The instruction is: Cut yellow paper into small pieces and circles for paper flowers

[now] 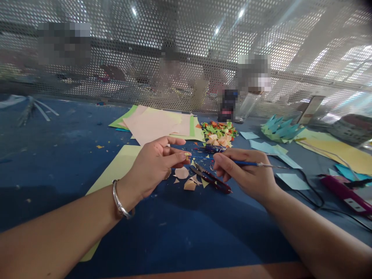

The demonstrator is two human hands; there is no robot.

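My left hand, with a silver bangle on its wrist, is closed, pinching a small yellow paper piece between thumb and fingertips. In my right hand lies a slim blue stick, like a thin paintbrush handle with a silvery section toward its right end. The stick's thin left end reaches to the yellow piece; whether it is stuck into it is too small to tell. Below the hands are dark-handled thread snips, a pale round paper piece and paper scraps on the blue tabletop.
Stacked coloured sheets lie beyond my hands, beside a pile of small folded paper pieces. At right are a blue-green paper flower, a magenta power strip and cables. A perforated metal screen stands behind.
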